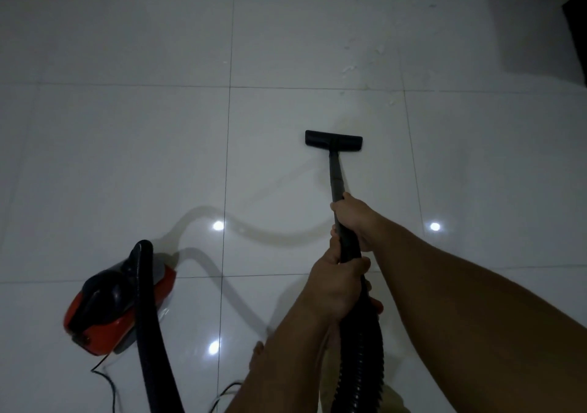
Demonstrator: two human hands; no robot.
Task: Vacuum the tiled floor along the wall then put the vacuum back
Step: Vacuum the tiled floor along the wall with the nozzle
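Two hands on the wand [336,174]: right hand [355,218] wrapped forward, left hand [336,280] wrapped just behind at the hose [360,349] joint. Floor head [333,140] flat on tiled floor [127,158], well ahead of both. Red canister [117,304] sits left of left hand.

Dark object [576,31], pale scraps [349,69] and light reflections [218,225]
The dark object fills the upper right corner, cut by the frame edge. The small pale scraps lie scattered to its left. Three round reflections shine lower down, well apart.
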